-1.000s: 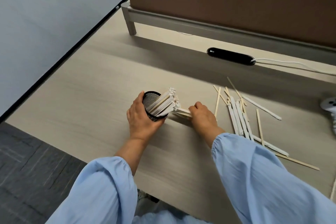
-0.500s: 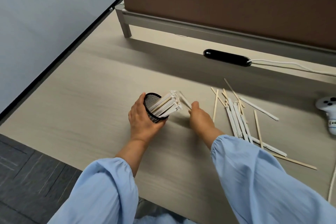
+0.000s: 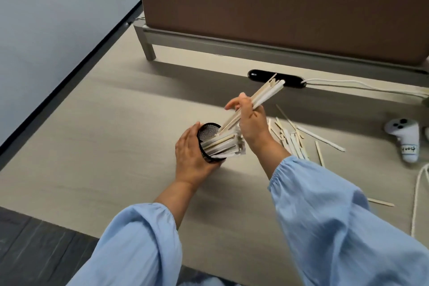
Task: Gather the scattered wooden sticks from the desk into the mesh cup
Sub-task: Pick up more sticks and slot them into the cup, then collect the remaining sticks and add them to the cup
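L hand (image 3: 192, 158) wraps the mesh cup (image 3: 209, 140) from its 9 o'clock side, fingers curled round the black wall, thumb up by the rim. Cup sits on the counter (image 3: 97, 146), tilted w/ its mouth leaning toward 3 o'clock, already packed w/ a bundle of sticks (image 3: 222, 145) poking out at 3–4 o'clock.

R hand (image 3: 249, 123) is raised above the cup at its 1 o'clock, fingers pinched on a small bunch of held sticks (image 3: 267, 93); index finger sticks out straight toward 9 o'clock. Bunch slants: top ends at 1 o'clock over the black bar (image 3: 255, 76), bottom ends at the cup's mouth; can't tell if they touch the mesh inside.

Loose sticks (image 3: 292, 139) lie scattered on the counter at 3 o'clock of the cup, just behind the R wrist; one stray stick (image 3: 380, 202) well apart at 4 o'clock. White controller (image 3: 405, 137) at far 3 o'clock, white cable (image 3: 348, 82) running from the bar.
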